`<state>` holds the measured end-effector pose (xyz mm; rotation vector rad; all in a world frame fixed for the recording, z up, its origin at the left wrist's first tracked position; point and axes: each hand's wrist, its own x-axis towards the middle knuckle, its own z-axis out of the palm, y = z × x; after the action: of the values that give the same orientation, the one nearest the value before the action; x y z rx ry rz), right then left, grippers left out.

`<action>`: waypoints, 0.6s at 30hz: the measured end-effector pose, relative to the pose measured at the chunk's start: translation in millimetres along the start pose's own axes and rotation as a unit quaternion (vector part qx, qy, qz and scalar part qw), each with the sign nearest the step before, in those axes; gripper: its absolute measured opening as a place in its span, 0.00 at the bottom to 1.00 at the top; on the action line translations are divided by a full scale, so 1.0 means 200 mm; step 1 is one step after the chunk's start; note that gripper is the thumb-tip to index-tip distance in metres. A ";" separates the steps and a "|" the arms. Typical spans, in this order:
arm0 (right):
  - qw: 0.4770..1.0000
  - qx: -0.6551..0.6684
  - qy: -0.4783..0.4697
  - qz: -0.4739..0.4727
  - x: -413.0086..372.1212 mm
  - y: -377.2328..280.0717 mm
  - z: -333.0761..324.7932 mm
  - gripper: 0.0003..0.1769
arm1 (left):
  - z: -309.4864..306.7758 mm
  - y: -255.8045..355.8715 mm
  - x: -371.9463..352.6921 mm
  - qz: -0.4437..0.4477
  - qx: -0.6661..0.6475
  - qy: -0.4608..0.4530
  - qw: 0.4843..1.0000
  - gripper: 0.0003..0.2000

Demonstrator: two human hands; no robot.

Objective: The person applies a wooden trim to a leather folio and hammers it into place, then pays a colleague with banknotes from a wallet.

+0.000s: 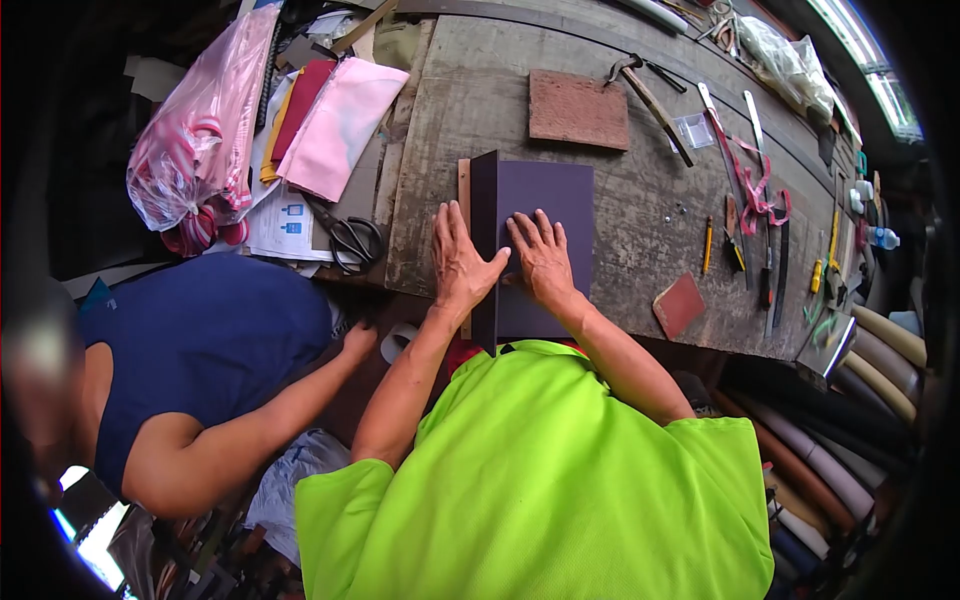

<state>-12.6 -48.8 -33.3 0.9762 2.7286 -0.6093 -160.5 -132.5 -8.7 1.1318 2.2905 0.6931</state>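
Note:
A dark purple folded sheet lies on the worktable in front of me, and its narrow left flap stands up along the fold. My left hand is at the outer side of that flap, fingers stretched out, with the thumb reaching across its top edge. A light wooden strip runs along the flap's left side, partly under this hand. My right hand lies flat on the purple sheet just right of the fold, fingers spread.
A reddish slab, a hammer, an awl-like tool and a yellow pencil lie on the table. Black scissors and pink cloth are at left. A person in a navy shirt sits close on my left.

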 end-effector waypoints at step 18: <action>0.996 0.069 0.030 -0.036 -0.04 0.06 0.01 0.49 | -0.17 -0.46 0.01 -0.102 -0.372 -0.044 0.921 0.57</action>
<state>0.5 -45.5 -35.7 0.9425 2.8168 -0.8040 -234.4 -187.1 -40.9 0.5360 1.7613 1.2473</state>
